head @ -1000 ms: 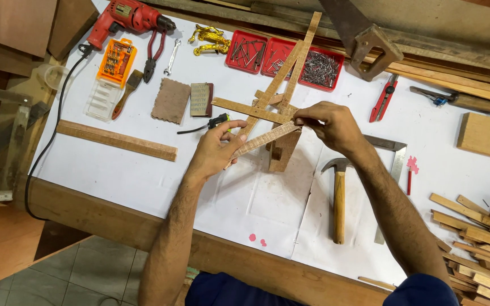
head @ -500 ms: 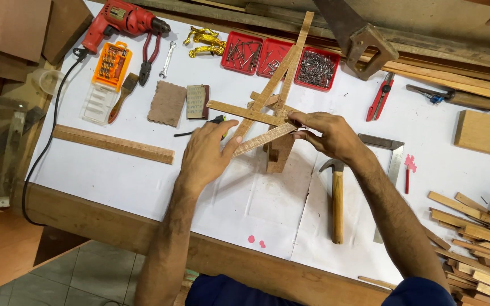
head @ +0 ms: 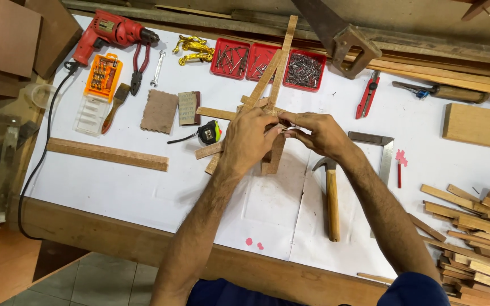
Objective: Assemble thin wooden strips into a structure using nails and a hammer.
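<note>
Both hands meet over a frame of crossed wooden slats (head: 267,93) at the middle of the white-covered table (head: 143,187). Left hand (head: 249,139) lies curled over the crossing, fingers closed on the slats; right hand (head: 319,133) pinches at the same joint, fingertips together, though what they nip is too small to tell. At nine o'clock of the frame sits a tape measure (head: 209,132); at five o'clock lies a hammer (head: 331,192); at twelve, red trays of nails (head: 267,59).
</note>
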